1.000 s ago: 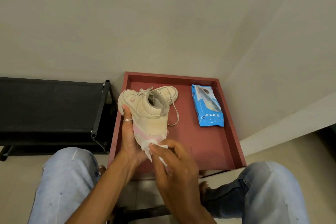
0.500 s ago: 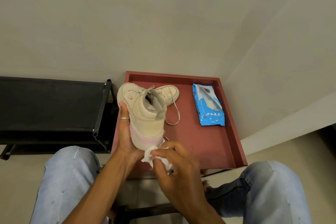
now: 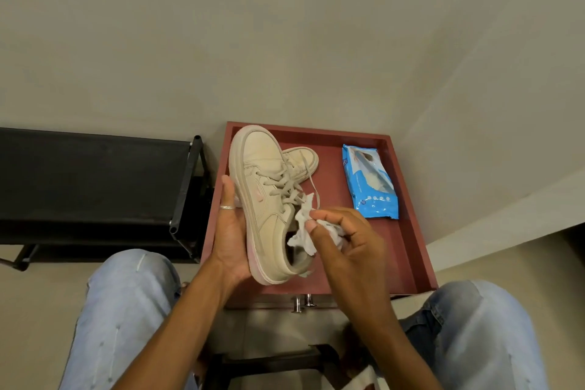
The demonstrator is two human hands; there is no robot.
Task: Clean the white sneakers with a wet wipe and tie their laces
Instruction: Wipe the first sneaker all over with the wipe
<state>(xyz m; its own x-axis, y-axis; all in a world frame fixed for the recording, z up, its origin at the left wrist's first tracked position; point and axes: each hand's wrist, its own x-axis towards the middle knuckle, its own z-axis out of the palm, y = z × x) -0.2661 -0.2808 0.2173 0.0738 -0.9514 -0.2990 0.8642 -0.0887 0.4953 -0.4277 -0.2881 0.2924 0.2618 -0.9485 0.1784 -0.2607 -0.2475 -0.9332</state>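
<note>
My left hand [image 3: 229,231] holds an off-white sneaker [image 3: 266,199] from below by its sole, toe pointing away, laces up and loose. My right hand [image 3: 345,237] pinches a crumpled white wet wipe [image 3: 304,228] at the shoe's opening near the tongue. The second sneaker [image 3: 304,160] lies on the red tray [image 3: 408,231] behind the held one, mostly hidden, one lace trailing over the tray.
A blue pack of wet wipes [image 3: 368,180] lies at the tray's right side. A black shoe rack [image 3: 95,180] stands at the left against the wall. My knees in light jeans [image 3: 123,310] frame the bottom corners.
The held sneaker has turned from heel-toward-me to top-up with laces showing. My right hand moved the wipe from the heel up to the shoe's opening.
</note>
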